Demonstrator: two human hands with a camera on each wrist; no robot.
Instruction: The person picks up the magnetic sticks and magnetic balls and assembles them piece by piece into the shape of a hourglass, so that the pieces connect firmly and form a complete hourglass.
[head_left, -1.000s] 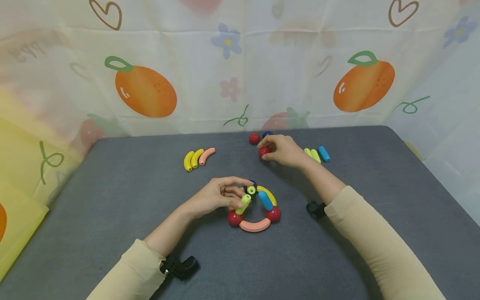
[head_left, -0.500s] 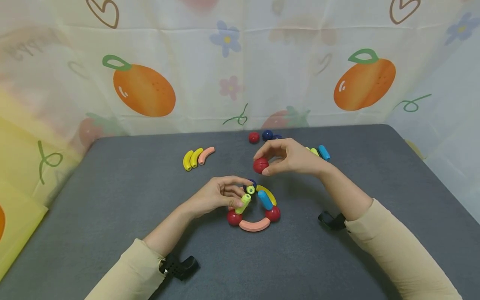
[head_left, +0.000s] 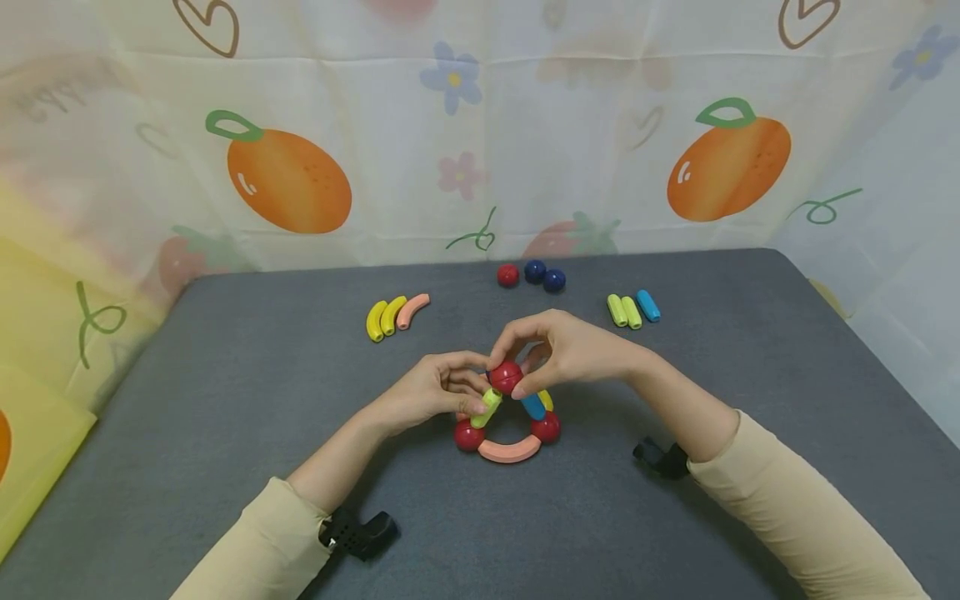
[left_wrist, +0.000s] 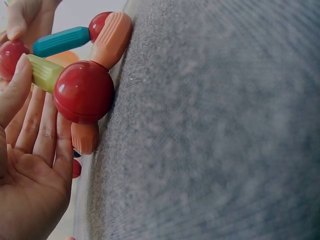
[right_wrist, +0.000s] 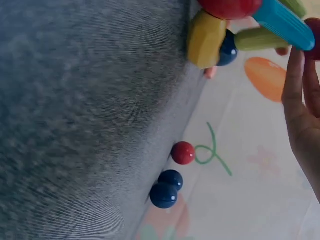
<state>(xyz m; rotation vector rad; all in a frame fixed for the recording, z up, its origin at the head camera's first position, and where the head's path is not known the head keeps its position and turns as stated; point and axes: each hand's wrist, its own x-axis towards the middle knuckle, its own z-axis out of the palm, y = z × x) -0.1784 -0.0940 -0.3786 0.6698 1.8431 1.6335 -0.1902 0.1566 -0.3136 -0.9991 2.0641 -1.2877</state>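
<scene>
My right hand [head_left: 573,350] pinches a red ball [head_left: 506,377] between thumb and fingertips, at the upper ends of slanting rods. Thumb and fingers of my left hand [head_left: 423,392] hold a light-green rod [head_left: 488,409], which leans up from a red ball [left_wrist: 84,92] of the ring base. A blue rod [head_left: 533,407] leans up from the base's other red ball [head_left: 546,427]. Between these two balls runs a curved salmon piece [head_left: 510,451]. In the right wrist view, a curved yellow piece [right_wrist: 206,40], a dark blue ball [right_wrist: 228,50] and another light-green rod [right_wrist: 257,39] show behind.
At the back stand a loose red ball [head_left: 507,275] and two dark blue balls [head_left: 554,281]. Curved yellow pieces [head_left: 377,321] and a salmon one [head_left: 412,311] lie back left. Light-green rods [head_left: 617,310] and a blue rod [head_left: 648,306] lie back right on the grey table [head_left: 225,400].
My right hand has brought the red ball from the back of the table toward me, down to the rods' tops. The left hand has stayed in place on the light-green rod.
</scene>
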